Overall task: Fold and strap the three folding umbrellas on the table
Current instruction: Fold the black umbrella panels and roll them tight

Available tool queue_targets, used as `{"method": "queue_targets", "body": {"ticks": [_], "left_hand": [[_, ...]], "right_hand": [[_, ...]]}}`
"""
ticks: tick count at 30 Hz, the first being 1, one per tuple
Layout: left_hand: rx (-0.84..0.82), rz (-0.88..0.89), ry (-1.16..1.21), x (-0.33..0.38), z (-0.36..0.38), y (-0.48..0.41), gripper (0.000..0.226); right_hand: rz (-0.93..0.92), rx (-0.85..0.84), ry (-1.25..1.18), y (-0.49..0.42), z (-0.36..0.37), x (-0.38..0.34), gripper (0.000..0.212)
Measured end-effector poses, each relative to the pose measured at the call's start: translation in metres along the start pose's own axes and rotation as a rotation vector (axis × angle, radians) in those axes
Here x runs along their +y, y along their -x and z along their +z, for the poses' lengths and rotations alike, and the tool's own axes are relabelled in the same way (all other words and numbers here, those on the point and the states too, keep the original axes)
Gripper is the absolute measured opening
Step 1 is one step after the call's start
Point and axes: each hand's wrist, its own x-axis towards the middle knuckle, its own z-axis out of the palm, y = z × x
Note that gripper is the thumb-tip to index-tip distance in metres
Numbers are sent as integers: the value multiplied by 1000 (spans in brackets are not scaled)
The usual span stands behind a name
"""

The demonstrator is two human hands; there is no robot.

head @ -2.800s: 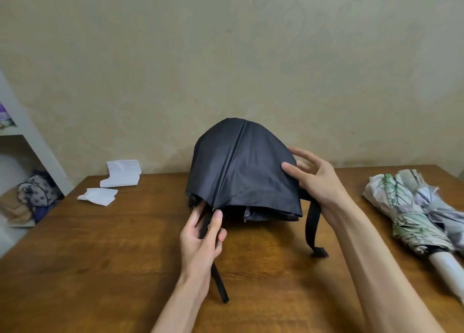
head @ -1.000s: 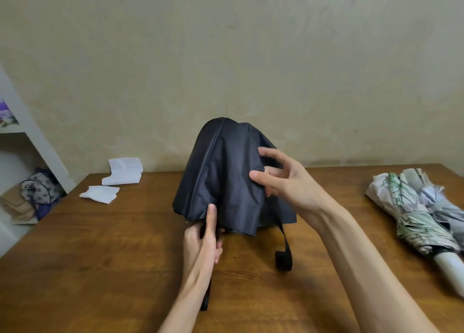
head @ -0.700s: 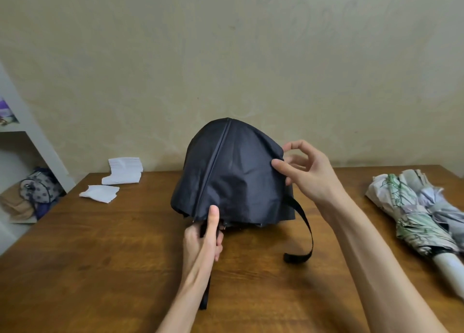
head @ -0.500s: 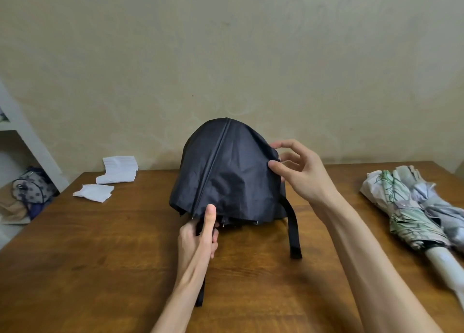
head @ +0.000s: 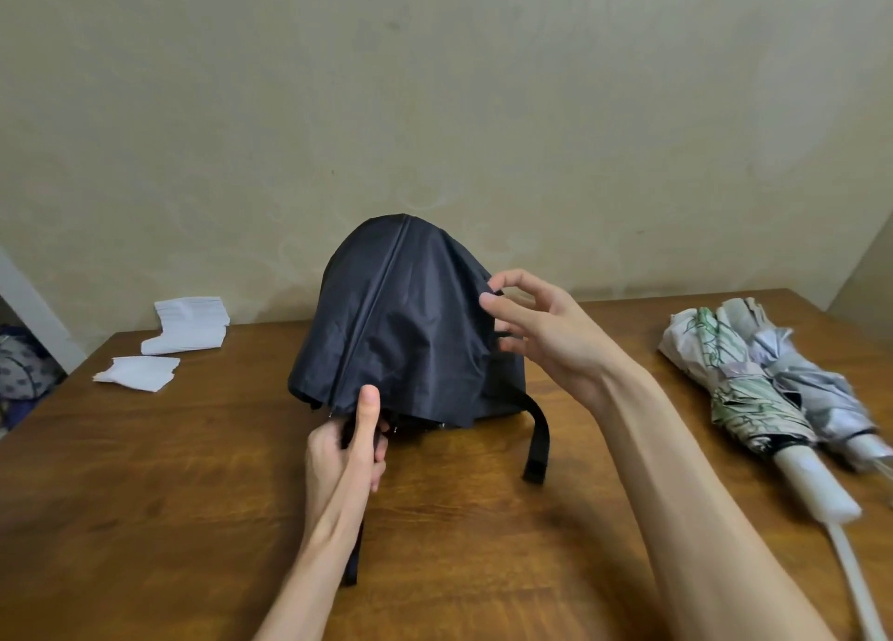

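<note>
Far left, a patterned bag [head: 21, 370] sits on a low shelf, partly cut off by the frame edge. On the wooden table [head: 145, 495], two stacks of white paper [head: 191, 324] lie near the back-left corner, one just in front of the other.

Now to the middle: the black umbrella [head: 410, 331] stands with its tip up near the table's centre, canopy collapsed but loose and draped like a dome, not yet rolled. The left hand [head: 345, 452] is right under the front rim, fingers curled tight round the dark handle there, thumb pointing straight up and pressed against the edge of the cloth. A dark cord [head: 352, 563] trails down behind that wrist.

On the canopy's right flank is the right hand [head: 546, 336], fingers half-curled and fanned, thumb and forefinger tips close together at a fold of the fabric. It's hard to tell whether they have the cloth nipped. Below it the black closing strap [head: 539, 442] hangs free from the rim, its end lying on the wood.

Over on the right, well apart, lie two collapsed umbrellas, side by side and touching: a green leaf-print umbrella [head: 729, 379] and a pale grey umbrella [head: 816, 389], both with white handles [head: 812, 483] pointing toward the viewer.
</note>
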Motion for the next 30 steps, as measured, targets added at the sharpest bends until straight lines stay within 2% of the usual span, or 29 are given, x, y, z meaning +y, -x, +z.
{"method": "queue_targets", "body": {"ticks": [8,12,14,17,19,22,26,30], "left_hand": [[1,32,-41,-2,2,1,83],[4,33,-31,-2,3,2,75],[-2,29,-36,-3,3,1,66],[-8,30,-36,-4,3,-1,64],[-7,26,-36,-4,3,-2,65],[-9,25,-43,-4,4,-3,69],[6,10,-47,-6,5,-3,82],[1,5,-40,-5,4,-2,94]], "right_hand": [[2,31,237,4,-5,-4,20],[-46,67,313,2,0,-5,9],[-89,102,337,2,-1,-5,16],[-142,99,461,3,-6,-8,28],[-145,87,502,4,-11,-10,26],[-165,100,534,7,-21,-14,17],[-202,262,550,5,-20,-15,11],[-147,195,532,2,-7,-8,16]]}}
